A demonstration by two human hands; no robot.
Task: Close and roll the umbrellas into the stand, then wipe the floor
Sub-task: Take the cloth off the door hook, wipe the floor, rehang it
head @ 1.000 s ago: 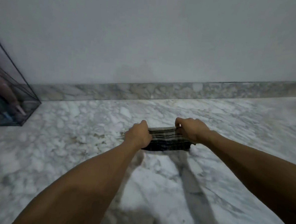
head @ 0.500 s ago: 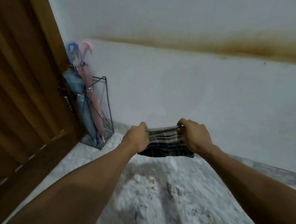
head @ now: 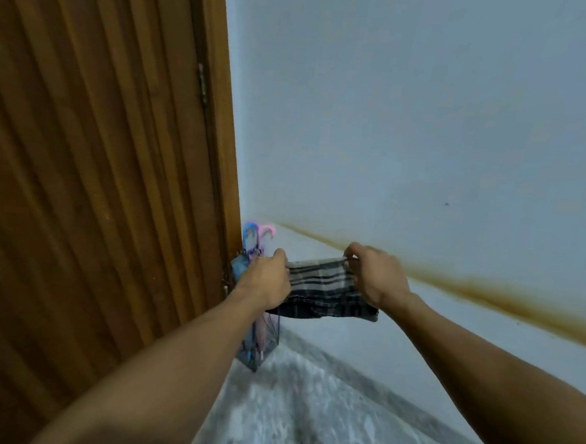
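Cloth (head: 325, 290) up in the air, a dark checked rag stretched between both hands, well clear of the marble floor (head: 307, 411)! Left hand (head: 267, 282) has its fingers curled round the cloth's left end, knuckles toward the camera; right hand (head: 377, 278) pinches the top right edge, with the rest of the fabric sagging below its wrist. Behind the left hand, in the corner where the wooden door (head: 99, 175) meets the pale wall (head: 427, 127), stands the wire umbrella stand (head: 259, 353). A blue umbrella (head: 239, 270) and a pink umbrella (head: 268, 232) sit closed and upright inside it, their curved handles poking up above the left hand's knuckles. A brown stain (head: 486, 292) runs along the wall behind the right hand.
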